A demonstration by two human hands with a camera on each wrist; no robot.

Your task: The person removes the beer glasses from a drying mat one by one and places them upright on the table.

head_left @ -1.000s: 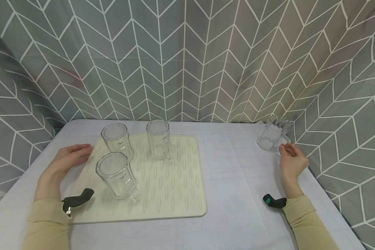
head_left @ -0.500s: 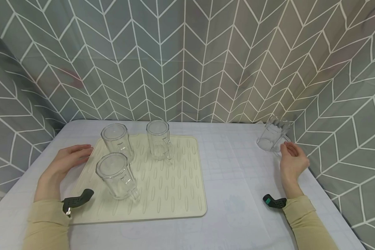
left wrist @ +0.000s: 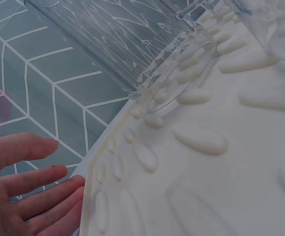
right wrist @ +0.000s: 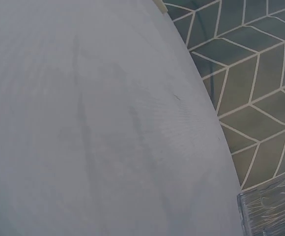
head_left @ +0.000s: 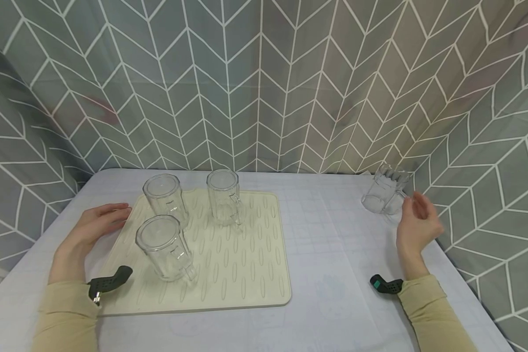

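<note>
In the head view, my right hand (head_left: pixel 419 225) is at the far right, its thumb and fingertips pinching the handle of a clear glass mug (head_left: pixel 380 190). That mug stands on the white cloth by the back right corner, its upper end looking fluted. The right wrist view catches only a piece of the mug (right wrist: pixel 272 206) in its lower corner. My left hand (head_left: pixel 98 224) rests beside the left edge of a cream ribbed mat (head_left: pixel 246 274), fingers loosely extended. In the left wrist view, the fingertips (left wrist: pixel 73 182) lie right at the mat's edge.
Three more clear glass mugs stand on the mat: one at its back left (head_left: pixel 165 198), one nearer the front (head_left: pixel 163 247), one at the back middle (head_left: pixel 223 198). A grey patterned curtain (head_left: pixel 264 88) encloses the table's back and sides.
My right hand has shifted slightly right and away, and the mug's handle has swung a little with it. The left hand, mat and other mugs stay put.
</note>
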